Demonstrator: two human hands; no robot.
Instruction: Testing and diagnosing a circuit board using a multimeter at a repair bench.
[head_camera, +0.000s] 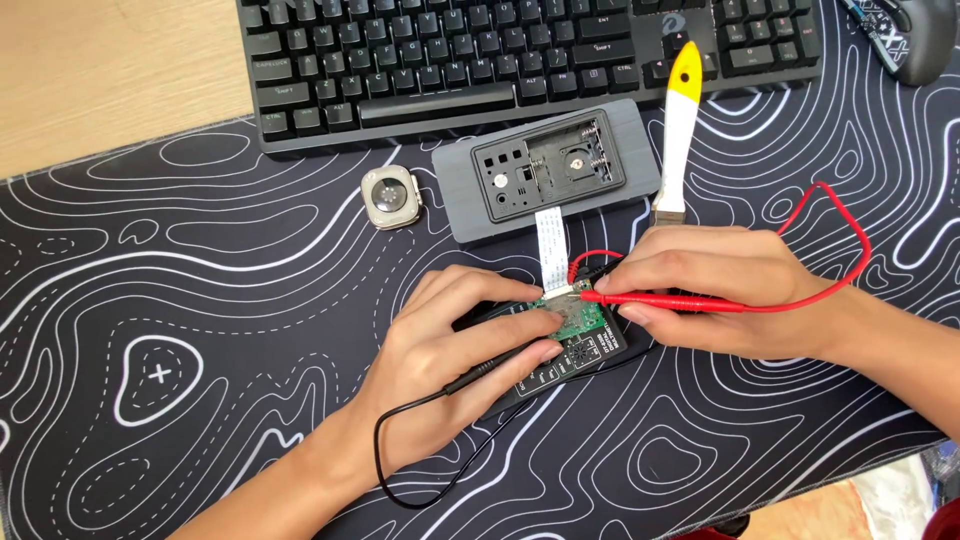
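Two probes: both converge on one small green circuit board (577, 318), one from each side.
Left hand (455, 355): nearest the camera, resting on the desk mat (200, 300); fingers curled shut around the black probe (500, 362), whose long axis runs from lower left up toward the board at the right.
Black lead (385, 455): trails from the probe's back end in a loop beneath the left wrist.
Board position: lies on a black tester unit (570, 365), just right of the left fingertips and just left of the right fingertips, between the two hands.
Right hand (720, 290): same depth as the board, fingers pinched closed on the red probe (660, 300); its long axis lies nearly level, tip pointing left and touching the board's upper right edge.
Red lead (845, 215): arcs up and round to the right of that hand.
Nearer hand: both are touching or all but touching the board; whether the black tip makes contact cannot be told, as fingers hide it.
Ribbon cable (550, 250): white, running from the board's top edge up to the grey housing (545, 180), which lies open-backed.
Beyond: a square watch body (391, 196) left of the housing, a white and yellow pry tool (680, 120) to its right, then the keyboard (500, 60) and a mouse (925, 35) at the far corner.
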